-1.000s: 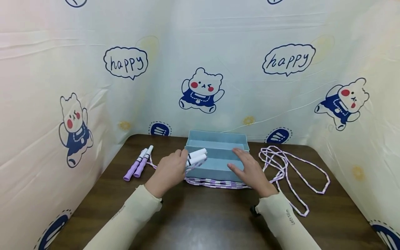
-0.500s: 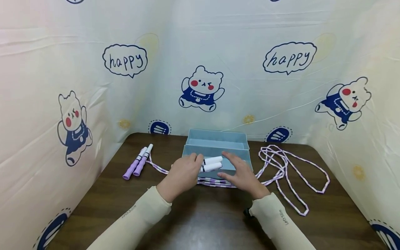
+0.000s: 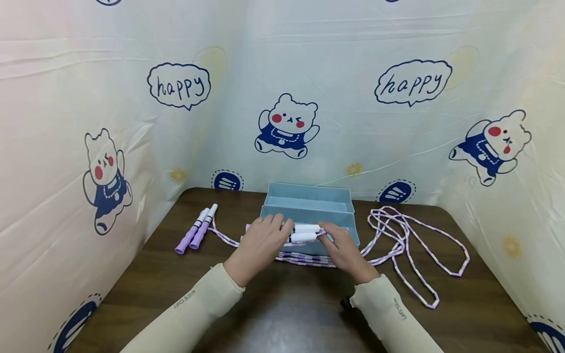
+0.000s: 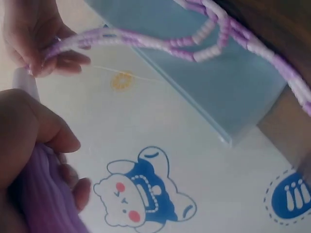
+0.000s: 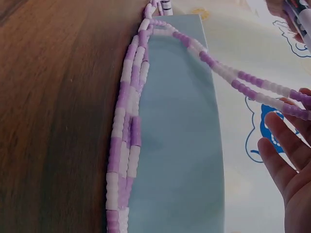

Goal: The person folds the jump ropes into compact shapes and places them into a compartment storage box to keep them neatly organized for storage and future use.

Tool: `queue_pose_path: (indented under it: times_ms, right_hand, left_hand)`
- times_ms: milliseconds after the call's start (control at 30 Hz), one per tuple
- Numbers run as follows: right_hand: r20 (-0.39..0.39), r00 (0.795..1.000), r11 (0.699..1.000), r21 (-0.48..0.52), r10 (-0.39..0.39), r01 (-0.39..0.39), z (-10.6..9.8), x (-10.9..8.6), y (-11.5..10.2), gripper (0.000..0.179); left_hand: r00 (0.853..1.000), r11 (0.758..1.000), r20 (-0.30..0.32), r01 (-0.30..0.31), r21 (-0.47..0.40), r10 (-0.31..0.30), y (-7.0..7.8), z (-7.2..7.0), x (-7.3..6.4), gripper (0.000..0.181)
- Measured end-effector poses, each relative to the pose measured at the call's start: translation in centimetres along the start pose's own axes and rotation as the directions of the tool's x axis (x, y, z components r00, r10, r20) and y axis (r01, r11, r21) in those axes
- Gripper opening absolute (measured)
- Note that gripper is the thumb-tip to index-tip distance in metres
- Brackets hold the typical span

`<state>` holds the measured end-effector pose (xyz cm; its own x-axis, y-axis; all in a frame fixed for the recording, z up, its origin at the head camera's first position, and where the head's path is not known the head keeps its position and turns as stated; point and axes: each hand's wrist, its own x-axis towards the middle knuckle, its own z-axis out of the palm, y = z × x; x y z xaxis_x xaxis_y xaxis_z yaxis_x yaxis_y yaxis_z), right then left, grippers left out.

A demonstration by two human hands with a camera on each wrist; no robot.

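Note:
My left hand (image 3: 260, 247) grips two jump rope handles (image 3: 306, 237) side by side over the front of a light blue box (image 3: 354, 230). They are white at the tip and purple at the grip. At their white ends my right hand (image 3: 345, 249) pinches the purple-and-white beaded rope (image 4: 73, 41) where it leaves the tips. In the right wrist view a doubled beaded strand (image 5: 252, 82) runs to that hand, whose outer fingers (image 5: 279, 131) are spread. Several rope strands (image 5: 116, 145) lie gathered along the box's front wall (image 5: 180, 136).
Another pair of purple-and-white handles (image 3: 203, 229) lies at the table's left, with a strand (image 3: 225, 239) leading toward the box. Loose rope loops (image 3: 402, 240) spread over the right side of the brown table (image 3: 300, 314). A printed cloth (image 3: 353, 137) hangs behind and at both sides.
My left hand has carried the handles rightward across the box. My right hand was spread apart from them; it has come to their tips and taken hold of the rope there.

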<state>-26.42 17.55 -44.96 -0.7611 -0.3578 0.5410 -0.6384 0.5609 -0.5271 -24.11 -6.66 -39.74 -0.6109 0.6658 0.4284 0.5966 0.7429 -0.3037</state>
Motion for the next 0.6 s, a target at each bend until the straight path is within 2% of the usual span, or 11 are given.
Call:
queue_pose_path:
  times_ms: [167,367,467,600]
  right_hand:
    - [-0.001,1.0,1.0,0.004,-0.011,0.011,-0.3,0.1,-0.1,0.018]
    - [-0.04,0.999,1.0,0.002,-0.029,0.029,-1.3,0.2,-0.9,0.017]
    - [-0.074,0.997,0.999,-0.027,-0.034,0.032,-1.7,0.2,-1.2,0.016]
    - [-0.113,0.994,1.0,0.007,-0.008,0.009,-1.9,0.4,-1.6,0.015]
  left_hand:
    - [0.996,0.997,-0.077,-0.045,0.065,0.05,-0.6,-0.3,0.0,0.043]
    - [0.984,0.978,-0.168,-0.022,0.208,0.058,-1.1,-0.7,0.0,0.028]
    - [0.983,0.974,-0.172,-0.021,0.226,0.061,-1.3,-0.8,0.1,0.025]
    - [0.987,0.978,-0.15,-0.034,0.207,0.066,-1.6,-0.9,0.3,0.035]
